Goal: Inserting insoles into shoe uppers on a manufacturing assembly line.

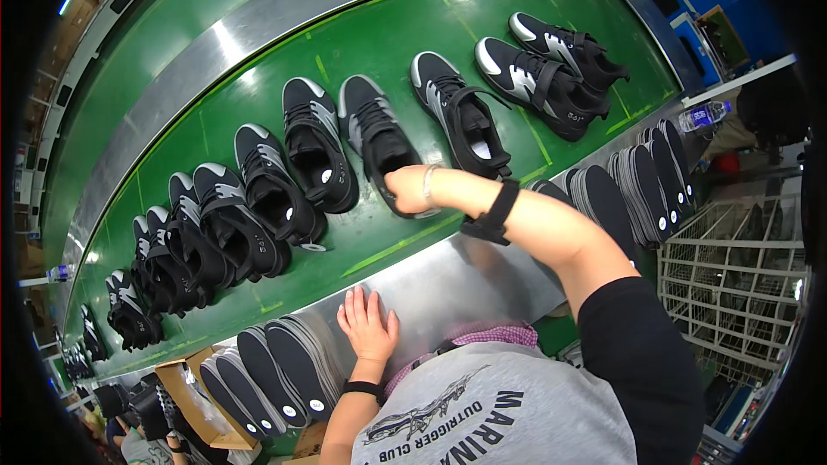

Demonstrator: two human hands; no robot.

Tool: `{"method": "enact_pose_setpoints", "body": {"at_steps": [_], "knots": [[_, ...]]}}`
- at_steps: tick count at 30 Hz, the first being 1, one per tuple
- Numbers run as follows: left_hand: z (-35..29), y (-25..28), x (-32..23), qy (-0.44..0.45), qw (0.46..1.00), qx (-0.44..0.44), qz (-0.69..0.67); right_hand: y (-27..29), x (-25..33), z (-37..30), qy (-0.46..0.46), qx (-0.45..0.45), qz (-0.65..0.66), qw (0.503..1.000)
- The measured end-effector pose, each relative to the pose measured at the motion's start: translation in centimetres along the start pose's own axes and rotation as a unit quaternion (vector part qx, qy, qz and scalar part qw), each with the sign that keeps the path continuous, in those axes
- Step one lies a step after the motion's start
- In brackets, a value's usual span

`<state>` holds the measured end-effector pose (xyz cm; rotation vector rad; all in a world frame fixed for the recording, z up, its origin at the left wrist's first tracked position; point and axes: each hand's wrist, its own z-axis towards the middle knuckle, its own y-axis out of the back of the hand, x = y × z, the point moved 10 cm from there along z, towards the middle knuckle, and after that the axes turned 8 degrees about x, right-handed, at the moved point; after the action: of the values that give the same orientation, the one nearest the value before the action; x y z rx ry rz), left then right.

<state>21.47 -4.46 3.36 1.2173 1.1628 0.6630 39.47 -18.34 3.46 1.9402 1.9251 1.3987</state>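
Note:
A black sneaker (374, 125) with a grey toe and a strap lies on the green belt, slightly blurred, its toe pointing away from me. My right hand (412, 189) is closed at its heel opening, the fingertips hidden inside the shoe. Whether an insole is under them I cannot see. My left hand (367, 327) rests flat on the metal ledge (448, 293), fingers spread and holding nothing. To the left of the gripped shoe lies a matching sneaker (317, 142), and to its right another sneaker (461, 112) with its strap loose.
More sneakers (237, 220) line the belt (379, 26) to the left, and a pair (543, 77) lies at the right. Stacked dark insoles stand along the ledge on the left (289, 366) and right (637, 194). A cardboard box (185, 387), a bottle (705, 115) and a wire rack (732, 284) are nearby.

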Motion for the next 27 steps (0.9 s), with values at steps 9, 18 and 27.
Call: {"method": "enact_pose_setpoints", "body": {"at_steps": [9, 18, 27], "knots": [[0.4, -0.1, 0.1, 0.014, 1.0, 0.01, 0.002, 10.0, -4.3, -10.7, -0.125, -0.328, -0.101, 0.931], [0.7, -0.5, -0.8, 0.001, 1.0, 0.023, -0.009, 6.7, -17.9, -10.7, -0.316, -0.265, 0.058, 0.909], [0.6, 0.5, 0.2, 0.097, 0.937, -0.031, -0.333, -1.0, -5.5, -17.7, -0.189, -0.266, 0.072, 0.942]]}}
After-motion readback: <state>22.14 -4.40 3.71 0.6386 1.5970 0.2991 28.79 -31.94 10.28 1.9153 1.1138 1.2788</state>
